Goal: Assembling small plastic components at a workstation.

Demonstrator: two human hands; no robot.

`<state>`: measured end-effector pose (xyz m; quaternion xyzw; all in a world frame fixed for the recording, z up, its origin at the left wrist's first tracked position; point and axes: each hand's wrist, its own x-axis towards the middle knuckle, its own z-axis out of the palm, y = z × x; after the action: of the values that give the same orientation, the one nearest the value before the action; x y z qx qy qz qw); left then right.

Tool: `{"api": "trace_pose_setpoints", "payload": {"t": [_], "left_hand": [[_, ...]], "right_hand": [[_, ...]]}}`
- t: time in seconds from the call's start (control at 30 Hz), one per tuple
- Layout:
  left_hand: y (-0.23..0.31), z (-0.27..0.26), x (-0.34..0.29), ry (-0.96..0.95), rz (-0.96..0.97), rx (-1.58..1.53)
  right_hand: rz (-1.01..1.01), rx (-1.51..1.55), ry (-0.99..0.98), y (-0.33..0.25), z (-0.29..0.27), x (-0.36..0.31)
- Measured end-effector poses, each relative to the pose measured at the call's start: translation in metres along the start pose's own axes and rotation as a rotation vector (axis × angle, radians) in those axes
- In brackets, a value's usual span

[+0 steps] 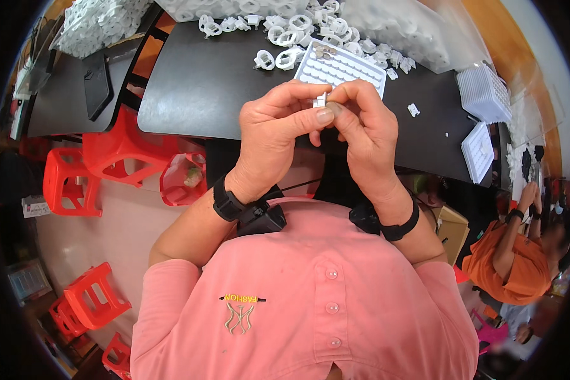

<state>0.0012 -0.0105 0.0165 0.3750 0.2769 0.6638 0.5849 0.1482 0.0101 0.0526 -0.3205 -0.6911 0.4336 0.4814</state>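
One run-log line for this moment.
Left hand: pinching small white part | right hand: fingertips at same part | white tray: beyond hands, on table

Upper centre of the frame: small piece (321, 100), white; loose parts (301, 23), white; tray (353, 72), white, patterned in regular rows; discs (323, 52) at its upper left, brownish. Upper half: tabletop (190, 79), dark grey to black. Centre to lower edge: shirt (285, 266), plain salmon pink, with yellow lettering (240, 298) and beige emblem (239, 318); wristbands (227, 201), black. Left: stools (99, 295), red; floor (139, 228), pale pink. Right: another person's top (513, 266), orange.
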Motion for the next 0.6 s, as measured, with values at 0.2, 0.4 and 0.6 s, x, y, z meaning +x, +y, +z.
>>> {"api": "trace_pose_setpoints", "payload": {"t": [0.2, 0.4, 0.6], "left_hand": [[0.0, -0.005, -0.002, -0.036, 0.024, 0.083], [0.002, -0.001, -0.004, -0.028, 0.014, 0.11], [0.003, -0.001, -0.005, -0.012, -0.016, 0.041]], "right_hand": [[0.054, 0.068, -0.014, -0.002, 0.0, 0.0], [0.061, 0.06, -0.042, -0.006, -0.004, 0.0], [-0.053, -0.067, -0.148, -0.002, -0.012, 0.0]]}}
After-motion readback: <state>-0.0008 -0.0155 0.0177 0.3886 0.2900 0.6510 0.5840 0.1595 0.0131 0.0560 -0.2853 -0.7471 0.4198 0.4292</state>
